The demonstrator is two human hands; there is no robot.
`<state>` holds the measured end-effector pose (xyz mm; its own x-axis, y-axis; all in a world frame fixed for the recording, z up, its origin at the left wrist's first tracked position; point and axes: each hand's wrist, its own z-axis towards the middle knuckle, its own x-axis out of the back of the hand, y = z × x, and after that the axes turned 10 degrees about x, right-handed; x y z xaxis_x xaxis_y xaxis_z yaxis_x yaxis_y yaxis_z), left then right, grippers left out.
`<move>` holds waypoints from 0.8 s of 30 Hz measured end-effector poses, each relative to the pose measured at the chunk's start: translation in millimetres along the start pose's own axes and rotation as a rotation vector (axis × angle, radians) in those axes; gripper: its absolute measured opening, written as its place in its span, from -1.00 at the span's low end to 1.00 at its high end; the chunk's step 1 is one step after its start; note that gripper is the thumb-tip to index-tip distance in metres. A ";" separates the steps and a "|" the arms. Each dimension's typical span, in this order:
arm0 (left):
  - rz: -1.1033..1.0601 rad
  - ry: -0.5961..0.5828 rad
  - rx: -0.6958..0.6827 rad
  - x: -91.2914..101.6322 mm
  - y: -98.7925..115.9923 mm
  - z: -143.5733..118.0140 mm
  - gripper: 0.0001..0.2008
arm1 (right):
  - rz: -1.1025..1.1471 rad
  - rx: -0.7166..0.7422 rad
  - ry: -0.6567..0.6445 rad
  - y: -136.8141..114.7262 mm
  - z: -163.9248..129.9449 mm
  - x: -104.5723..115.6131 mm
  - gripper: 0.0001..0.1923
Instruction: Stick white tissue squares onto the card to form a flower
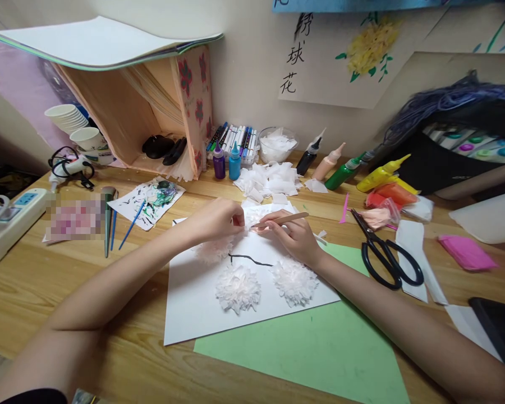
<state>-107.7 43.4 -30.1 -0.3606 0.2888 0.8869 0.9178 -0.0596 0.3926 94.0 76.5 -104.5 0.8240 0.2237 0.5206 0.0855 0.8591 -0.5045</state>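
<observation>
Pretty messy desk tbh: black scissors on the right near a pink paper wad, paint bottles lined up along the wall, markers beside a bowl, stacked cups far left, power strip, green sheet up front

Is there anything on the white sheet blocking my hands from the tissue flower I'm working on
Nothing visible does. The left hand and the right hand, which holds a wooden stick, already meet at the pink tissue flower on the white sheet.
</observation>
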 end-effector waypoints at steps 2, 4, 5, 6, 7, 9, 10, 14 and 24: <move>-0.075 -0.073 -0.018 -1.6 2.4 -0.5 -0.88 | 0.003 -0.003 -0.006 0.5 -0.1 -0.1 -0.74; -0.180 -0.165 -0.049 -5.5 4.5 -0.3 -0.86 | 0.006 -0.011 -0.011 1.0 -0.2 -0.2 -0.75; -0.216 -0.186 -0.057 -8.7 5.5 0.0 -0.84 | 0.011 -0.018 -0.013 1.1 -0.4 -0.2 -0.77; -0.229 -0.179 -0.055 -12.6 6.3 0.4 -0.84 | 0.019 -0.024 -0.015 1.0 -0.6 0.1 -0.78; -0.218 -0.149 -0.042 -16.8 6.9 0.9 -0.84 | 0.029 -0.031 -0.015 0.6 -1.1 0.5 -0.78; -0.152 -0.058 0.003 -25.3 7.3 2.1 -0.84 | 0.040 -0.028 0.011 -0.7 -2.6 2.1 -0.78; -0.118 -0.014 0.025 -28.8 7.1 2.8 -0.84 | 0.038 -0.018 0.041 -1.4 -3.7 3.1 -0.78; -0.070 0.100 0.043 -36.2 5.6 5.6 -0.84 | 0.023 0.094 0.124 -3.1 -7.9 6.3 -0.81; -0.063 0.188 0.008 -41.9 3.2 9.5 -0.82 | -0.030 0.158 -0.042 -3.2 -2.7 3.4 -0.83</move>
<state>-88.0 40.2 -68.3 -0.4415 0.1081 0.8907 0.8934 -0.0395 0.4476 98.0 73.3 -103.0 0.7981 0.2131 0.5635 0.0180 0.9265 -0.3759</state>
